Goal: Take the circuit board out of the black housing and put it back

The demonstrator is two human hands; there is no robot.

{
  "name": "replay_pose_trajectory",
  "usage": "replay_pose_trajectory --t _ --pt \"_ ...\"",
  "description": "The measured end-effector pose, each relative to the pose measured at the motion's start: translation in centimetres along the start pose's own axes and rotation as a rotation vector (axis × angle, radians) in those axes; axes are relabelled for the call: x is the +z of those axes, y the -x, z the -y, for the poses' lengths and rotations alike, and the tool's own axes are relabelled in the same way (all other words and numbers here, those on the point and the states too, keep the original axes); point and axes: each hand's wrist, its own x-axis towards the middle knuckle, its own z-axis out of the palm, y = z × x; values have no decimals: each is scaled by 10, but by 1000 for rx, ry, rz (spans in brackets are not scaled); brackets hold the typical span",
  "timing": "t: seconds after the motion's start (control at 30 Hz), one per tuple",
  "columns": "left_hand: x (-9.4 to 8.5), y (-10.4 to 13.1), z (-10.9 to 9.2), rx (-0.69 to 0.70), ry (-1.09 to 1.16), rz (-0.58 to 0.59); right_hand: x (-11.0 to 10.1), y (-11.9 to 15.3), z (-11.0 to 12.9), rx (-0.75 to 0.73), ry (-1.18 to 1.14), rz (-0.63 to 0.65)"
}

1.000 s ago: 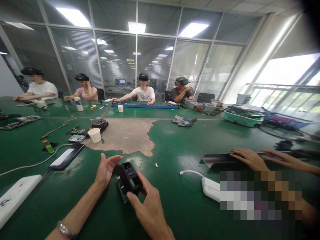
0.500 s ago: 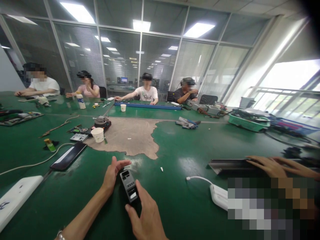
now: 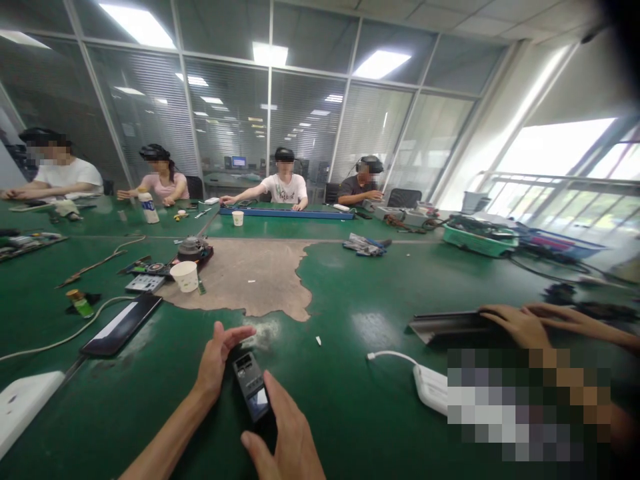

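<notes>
The counter (image 3: 375,433) shines in patches around the right grip (image 3: 287,430); if it is slick, a light nudge could send things sliding. Well to the right of that grip, the bar (image 3: 445,323) lies under another person's hands (image 3: 520,327); a sudden shift could knock the pack (image 3: 431,389), which is nearer the right grip. The phone (image 3: 123,327), left of the left grip (image 3: 214,360), has a cord (image 3: 75,370) at its near end, so a snag could drag it. The case (image 3: 253,387) is between the two grips. The left is spread, palm toward the case, with nothing visibly held. The right's thumb and forefinger stand apart around the case's near end; I cannot tell whether they bear on it. If it sits loosely, an uneven push could tip or turn it. The scrap (image 3: 319,341), ahead of the right grip, could be lost to a wide sweep.

The box (image 3: 30,407), far left of the left grip, is cut off by the frame edge. Masking hides the pack's right end. Both wearer's forearms run out of view. The case's underside is hidden, its right flank is dark, and the bright patch on its top could be a window or a reflection.
</notes>
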Motion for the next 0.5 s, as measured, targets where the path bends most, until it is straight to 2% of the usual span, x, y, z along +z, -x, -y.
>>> replay_pose_trajectory --t 0.13,0.4,0.5 --pt "1 0 1 15 10 -2 10 6 -1 23 11 -67" --pt "1 0 -1 35 69 -30 14 -3 4 -46 45 -34" --pt "1 -1 -1 36 97 -26 11 -5 9 -27 61 -19"
